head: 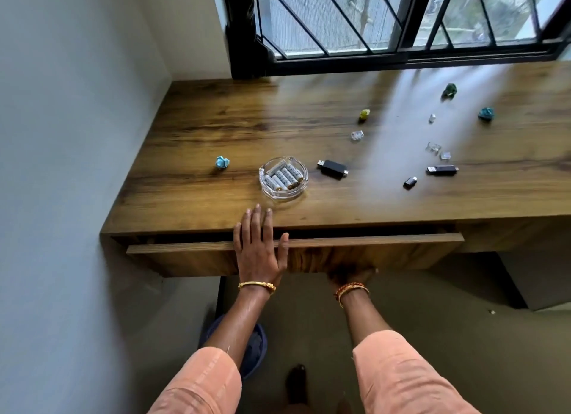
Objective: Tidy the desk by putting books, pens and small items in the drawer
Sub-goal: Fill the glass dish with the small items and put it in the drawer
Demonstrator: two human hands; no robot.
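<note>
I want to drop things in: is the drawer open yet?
Barely open: the drawer front stands slightly out from the desk, a dark gap above it.

Left hand (258,245) lies flat across the worktop (216,120) edge and the slightly open drawer (370,240). Right hand (349,274) is under the drawer front, blurry. Glass dish (283,178) of batteries (284,177) sits just behind, USB sticks (333,168) off right.

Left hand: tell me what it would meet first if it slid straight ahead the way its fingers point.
Most likely the glass dish of batteries, just beyond the left hand; it sits slightly right of that line.
</note>
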